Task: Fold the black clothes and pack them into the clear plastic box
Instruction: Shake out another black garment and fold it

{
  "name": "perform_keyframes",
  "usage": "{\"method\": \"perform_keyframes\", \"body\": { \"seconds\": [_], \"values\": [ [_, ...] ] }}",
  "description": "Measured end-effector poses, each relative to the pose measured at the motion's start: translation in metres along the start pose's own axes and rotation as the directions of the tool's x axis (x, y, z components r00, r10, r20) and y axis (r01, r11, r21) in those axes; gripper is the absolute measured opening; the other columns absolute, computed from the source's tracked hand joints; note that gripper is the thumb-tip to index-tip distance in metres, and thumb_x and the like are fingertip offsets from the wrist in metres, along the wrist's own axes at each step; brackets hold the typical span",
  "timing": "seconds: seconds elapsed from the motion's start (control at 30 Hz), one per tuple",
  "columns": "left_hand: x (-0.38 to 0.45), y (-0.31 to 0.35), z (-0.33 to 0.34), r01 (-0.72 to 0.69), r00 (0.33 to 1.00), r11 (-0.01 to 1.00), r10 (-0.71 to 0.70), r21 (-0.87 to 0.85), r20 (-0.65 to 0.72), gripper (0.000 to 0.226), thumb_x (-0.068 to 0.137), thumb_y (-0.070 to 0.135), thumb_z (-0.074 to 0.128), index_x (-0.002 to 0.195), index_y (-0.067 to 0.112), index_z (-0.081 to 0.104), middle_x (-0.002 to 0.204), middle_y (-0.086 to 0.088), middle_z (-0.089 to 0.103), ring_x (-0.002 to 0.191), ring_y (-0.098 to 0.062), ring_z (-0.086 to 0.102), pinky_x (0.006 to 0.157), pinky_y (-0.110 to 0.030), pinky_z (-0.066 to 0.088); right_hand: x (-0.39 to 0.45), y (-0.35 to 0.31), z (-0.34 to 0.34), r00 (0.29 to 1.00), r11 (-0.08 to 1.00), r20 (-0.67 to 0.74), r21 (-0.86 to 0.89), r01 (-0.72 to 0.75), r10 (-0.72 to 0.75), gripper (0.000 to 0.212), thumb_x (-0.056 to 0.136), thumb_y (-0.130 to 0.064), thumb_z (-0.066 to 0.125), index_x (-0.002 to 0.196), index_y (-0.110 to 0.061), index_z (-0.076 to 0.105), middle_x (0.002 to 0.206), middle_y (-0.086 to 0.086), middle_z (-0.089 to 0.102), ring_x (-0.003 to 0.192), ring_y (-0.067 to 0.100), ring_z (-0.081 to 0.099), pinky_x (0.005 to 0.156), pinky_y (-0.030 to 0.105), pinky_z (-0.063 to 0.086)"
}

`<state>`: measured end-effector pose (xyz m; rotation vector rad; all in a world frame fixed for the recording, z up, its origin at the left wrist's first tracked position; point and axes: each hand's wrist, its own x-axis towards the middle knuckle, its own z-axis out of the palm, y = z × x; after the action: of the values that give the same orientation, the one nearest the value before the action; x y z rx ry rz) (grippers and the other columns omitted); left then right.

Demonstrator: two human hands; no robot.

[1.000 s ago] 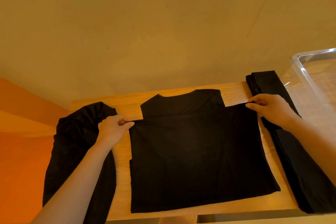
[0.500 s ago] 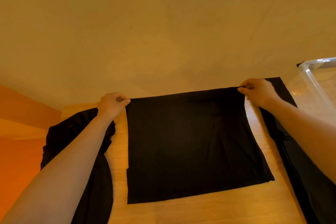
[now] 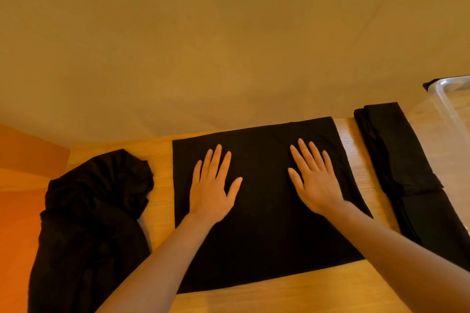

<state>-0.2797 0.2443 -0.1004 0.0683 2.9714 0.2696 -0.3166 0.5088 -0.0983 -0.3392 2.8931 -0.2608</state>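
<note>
Black folded shirt (image 3: 264,241): lying mid-table (image 3: 162,185), long axis running away from me. I am pressing my left hand (image 3: 212,190) and right hand (image 3: 315,185) flat on it, fingers spread. Smoothing step; next, probably folding again, then moving toward the clear plastic box (image 3: 452,107) at right.

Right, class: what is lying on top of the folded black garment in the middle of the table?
Both hands lie flat on the folded garment: left hand, right hand. The cloth beneath the palms is hidden.
</note>
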Motion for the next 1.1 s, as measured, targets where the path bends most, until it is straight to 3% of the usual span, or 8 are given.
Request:
{"method": "perform_keyframes", "body": {
  "seconds": [0.13,0.3,0.5,0.73,0.83,0.93,1.0,1.1],
  "values": [
    [-0.018,-0.010,0.011,0.015,1.000,0.998,-0.015,0.061,0.002,0.070,0.096,0.063,0.015,0.154,0.024,0.011,0.161,-0.002,0.004,0.149,-0.018,-0.003,0.120,-0.045,0.005,-0.026,0.004,0.011,0.995,0.995,-0.007,-0.020,-0.101,0.101,0.060,0.097,-0.057,0.007,0.152,-0.033,0.000,0.160,-0.010,-0.009,0.145,0.009,-0.018,0.119,0.042,-0.009],
    [-0.044,-0.014,0.012,0.028,1.000,0.999,-0.028,0.024,0.009,0.071,0.095,0.064,0.015,0.153,0.026,0.007,0.162,-0.001,0.000,0.148,-0.017,-0.007,0.120,-0.043,0.003,-0.048,0.005,0.010,0.995,0.995,-0.011,0.000,-0.097,0.097,0.061,0.097,-0.057,0.008,0.152,-0.030,0.001,0.160,-0.009,-0.011,0.145,0.009,-0.017,0.118,0.041,-0.012],
    [0.001,0.002,0.000,0.009,1.000,0.999,-0.009,0.052,0.001,0.070,0.094,0.064,0.007,0.153,0.027,0.000,0.161,0.000,-0.008,0.147,-0.016,-0.013,0.120,-0.042,-0.003,0.005,0.011,-0.001,0.995,0.995,-0.013,0.023,-0.097,0.098,0.063,0.095,-0.058,0.003,0.151,-0.032,-0.005,0.159,-0.009,-0.013,0.144,0.008,-0.021,0.118,0.039,-0.013],
    [0.029,-0.010,0.001,0.097,0.995,0.992,-0.100,0.085,0.024,0.080,0.087,0.074,0.005,0.152,0.028,-0.007,0.160,-0.001,-0.016,0.145,-0.018,-0.021,0.119,-0.041,-0.009,0.036,0.053,-0.009,0.998,0.998,-0.024,-0.029,-0.050,0.049,0.067,0.093,-0.059,0.001,0.152,-0.030,-0.001,0.160,-0.008,-0.008,0.144,0.006,-0.017,0.119,0.039,-0.009],
    [0.019,-0.008,0.000,0.117,0.993,0.992,-0.117,0.055,-0.009,0.078,0.090,0.070,0.005,0.153,0.025,-0.003,0.161,-0.004,-0.011,0.147,-0.020,-0.016,0.120,-0.042,-0.005,0.029,0.051,-0.013,0.998,0.999,-0.061,0.033,-0.022,0.024,0.065,0.095,-0.054,0.004,0.153,-0.023,0.004,0.161,-0.004,-0.001,0.146,0.008,-0.012,0.120,0.038,-0.007],
    [-0.012,0.002,0.000,0.001,0.996,1.000,0.002,0.029,-0.085,0.072,0.095,0.062,0.018,0.154,0.022,0.009,0.162,-0.005,0.000,0.148,-0.020,-0.006,0.120,-0.045,0.003,-0.008,0.032,-0.013,0.990,0.999,-0.137,0.003,0.034,-0.034,0.060,0.099,-0.046,0.018,0.153,-0.021,0.009,0.161,-0.002,0.003,0.148,0.012,-0.004,0.120,0.043,0.000],
    [-0.042,0.011,0.006,-0.081,0.994,0.996,0.084,0.034,-0.075,0.071,0.096,0.061,0.025,0.154,0.021,0.013,0.162,-0.005,0.005,0.149,-0.020,-0.002,0.120,-0.046,0.006,-0.042,0.016,-0.007,0.989,0.997,-0.123,-0.003,0.079,-0.078,0.060,0.099,-0.045,0.026,0.153,-0.023,0.011,0.161,-0.002,0.003,0.148,0.014,-0.002,0.120,0.046,0.003],
    [-0.080,0.013,0.018,-0.034,0.999,0.998,0.036,0.058,-0.028,0.072,0.095,0.062,0.025,0.153,0.022,0.016,0.161,-0.005,0.008,0.149,-0.020,0.000,0.120,-0.047,0.010,-0.090,0.013,0.013,0.996,0.998,-0.063,-0.010,0.055,-0.055,0.061,0.099,-0.052,0.023,0.153,-0.027,0.010,0.161,-0.003,0.002,0.148,0.014,-0.004,0.120,0.047,0.003]
  ]
}}
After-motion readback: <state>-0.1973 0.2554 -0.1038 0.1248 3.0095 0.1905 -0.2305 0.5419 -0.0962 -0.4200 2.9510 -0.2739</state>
